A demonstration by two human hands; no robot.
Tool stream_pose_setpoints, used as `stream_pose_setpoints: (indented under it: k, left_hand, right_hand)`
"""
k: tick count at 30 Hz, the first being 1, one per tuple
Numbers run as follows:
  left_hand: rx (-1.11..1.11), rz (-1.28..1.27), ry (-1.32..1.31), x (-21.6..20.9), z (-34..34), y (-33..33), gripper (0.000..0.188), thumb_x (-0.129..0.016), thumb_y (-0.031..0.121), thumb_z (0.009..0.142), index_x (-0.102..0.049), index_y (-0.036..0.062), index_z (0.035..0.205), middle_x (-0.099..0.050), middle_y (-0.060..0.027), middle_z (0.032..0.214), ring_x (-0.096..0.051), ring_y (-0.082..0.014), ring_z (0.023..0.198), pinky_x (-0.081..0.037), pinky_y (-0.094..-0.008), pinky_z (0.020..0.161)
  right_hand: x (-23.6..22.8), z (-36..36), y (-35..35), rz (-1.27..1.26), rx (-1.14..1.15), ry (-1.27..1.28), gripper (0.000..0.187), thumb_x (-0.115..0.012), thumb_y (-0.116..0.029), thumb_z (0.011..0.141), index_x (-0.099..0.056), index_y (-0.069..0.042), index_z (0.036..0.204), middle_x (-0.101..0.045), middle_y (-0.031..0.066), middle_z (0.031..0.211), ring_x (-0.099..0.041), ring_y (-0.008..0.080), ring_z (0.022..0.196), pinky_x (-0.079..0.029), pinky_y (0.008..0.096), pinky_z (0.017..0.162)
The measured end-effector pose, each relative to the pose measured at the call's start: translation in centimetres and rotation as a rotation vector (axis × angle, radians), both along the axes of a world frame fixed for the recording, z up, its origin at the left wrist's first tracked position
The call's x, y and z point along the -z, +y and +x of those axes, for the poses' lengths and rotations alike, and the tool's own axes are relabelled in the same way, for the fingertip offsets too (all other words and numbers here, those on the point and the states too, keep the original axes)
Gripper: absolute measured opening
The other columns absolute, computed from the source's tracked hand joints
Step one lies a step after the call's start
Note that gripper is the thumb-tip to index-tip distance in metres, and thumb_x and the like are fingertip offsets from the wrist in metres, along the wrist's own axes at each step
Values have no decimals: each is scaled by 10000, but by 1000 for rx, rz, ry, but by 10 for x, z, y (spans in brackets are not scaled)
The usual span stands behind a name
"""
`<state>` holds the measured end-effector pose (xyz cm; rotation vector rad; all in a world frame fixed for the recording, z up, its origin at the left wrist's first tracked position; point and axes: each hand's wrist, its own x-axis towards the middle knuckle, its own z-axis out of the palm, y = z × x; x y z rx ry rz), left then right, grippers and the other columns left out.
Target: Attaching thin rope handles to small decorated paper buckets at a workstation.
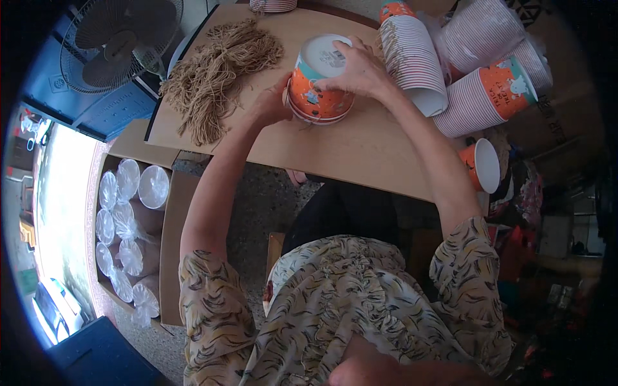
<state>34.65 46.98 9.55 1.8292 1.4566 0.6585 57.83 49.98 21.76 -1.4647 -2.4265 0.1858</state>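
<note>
An orange and teal paper bucket (322, 90) stands upside down on the table, its white base facing up. Rims showing at its lower edge suggest more than one bucket nested together. My left hand (275, 103) is closed against its left side near the rim. Over the top and right side lies my right hand (360, 67), thumb on the base edge and fingers curled behind it, partly hidden. A bundle of tan twine cords (222, 71) is heaped left of the bucket. A bit of string shows near the rim.
Nested bucket stacks (418, 64) lie at the right, some in clear plastic (483, 35). A single bucket (486, 166) lies at the table's right edge. An open carton (177, 244) of plastic-wrapped stacks stands at the left, below a fan (116, 45).
</note>
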Motion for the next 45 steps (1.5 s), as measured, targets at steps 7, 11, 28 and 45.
stream_pose_setpoints:
  k: [7,11,28,45]
  left_hand:
    - [17,91,-29,26,-1,-2,1150,-882,175,617,-267,172,1588,-681,-208,1230,-665,-362,1143,-552,-437,962]
    - [46,167,-126,33,7,-3,1273,-962,311,578,-208,128,1587,-619,-197,1346,-616,-353,1230,-508,-446,1042]
    - [106,143,-156,39,1,-3,1286,-977,316,533,-250,42,1557,-531,-176,1443,-549,-363,1300,-493,-435,1061]
    - [-168,484,-206,48,40,-74,180,-691,64,831,-762,90,994,-697,-122,1111,-707,-320,919,-583,-417,781]
  right_hand:
    - [-2,-1,-5,-6,16,-2,1114,-869,-565,567,-500,26,1437,-430,312,1467,-446,455,1360,-416,498,1118]
    - [-5,-5,-10,-33,20,4,1109,-876,-534,581,-489,37,1449,-393,338,1503,-430,454,1384,-375,471,1161]
    - [-1,-9,-19,-23,38,2,1114,-877,-564,577,-497,20,1446,-362,317,1539,-400,471,1403,-373,493,1156]
    - [3,-3,-14,-11,98,-40,1103,-872,-563,590,-494,19,1448,-380,316,1523,-412,458,1394,-373,483,1159]
